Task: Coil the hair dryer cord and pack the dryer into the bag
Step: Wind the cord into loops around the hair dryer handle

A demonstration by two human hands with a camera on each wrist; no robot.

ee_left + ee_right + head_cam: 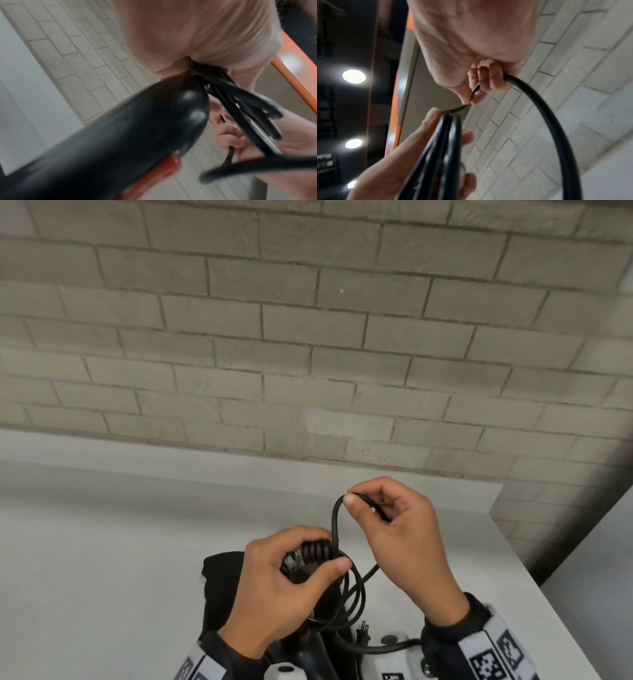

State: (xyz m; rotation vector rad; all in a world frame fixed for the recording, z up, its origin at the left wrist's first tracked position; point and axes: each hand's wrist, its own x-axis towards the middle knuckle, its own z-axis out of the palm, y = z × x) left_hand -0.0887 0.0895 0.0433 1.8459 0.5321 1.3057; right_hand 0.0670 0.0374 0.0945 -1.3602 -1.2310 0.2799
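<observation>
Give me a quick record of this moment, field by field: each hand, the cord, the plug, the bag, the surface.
left hand: grips the gathered loops at the dryer's handle end
right hand: pinches a fresh loop, raised above the left
cord: black, partly coiled
plug: loose, hanging near the wrists
bag: black, lying under the left hand
table: white, against a brick wall

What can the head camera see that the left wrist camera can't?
Only the head view shows the white table, the plug and the dark bag. Only the left wrist view shows the dryer up close, black with an orange patch. Both show the left hand gripping cord loops and the right hand pinching the cord.
</observation>
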